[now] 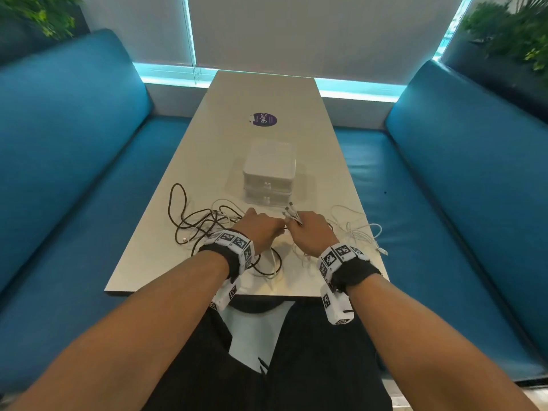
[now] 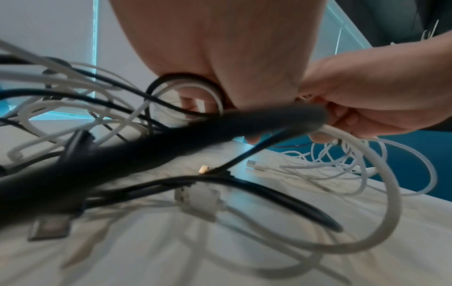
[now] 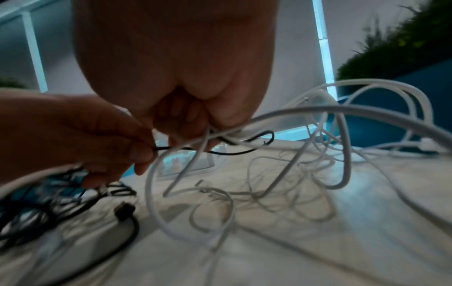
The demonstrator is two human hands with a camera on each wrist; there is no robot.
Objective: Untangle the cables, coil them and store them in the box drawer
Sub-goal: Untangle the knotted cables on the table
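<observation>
White and dark cables (image 1: 213, 223) sprawl tangled on the table (image 1: 267, 93) at the near edge — left hand (image 1: 261, 229) pinching a thin dark strand (image 3: 220, 152), right hand (image 1: 311, 232) curled round white cable ends (image 1: 292, 216). Pull hard now and the snarl may cinch — or drag plugs off the edge. Beyond, the box drawer (image 1: 269, 185) looks closed.

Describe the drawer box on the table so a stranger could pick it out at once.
Start at the long pale table between the two blue benches. Just beyond the two hands working the tangled dark and white cables stands a small white plastic box of two stacked drawers, each with a small front knob. It is the only boxy, upright thing there; the round purple sticker lies flat behind it.
</observation>
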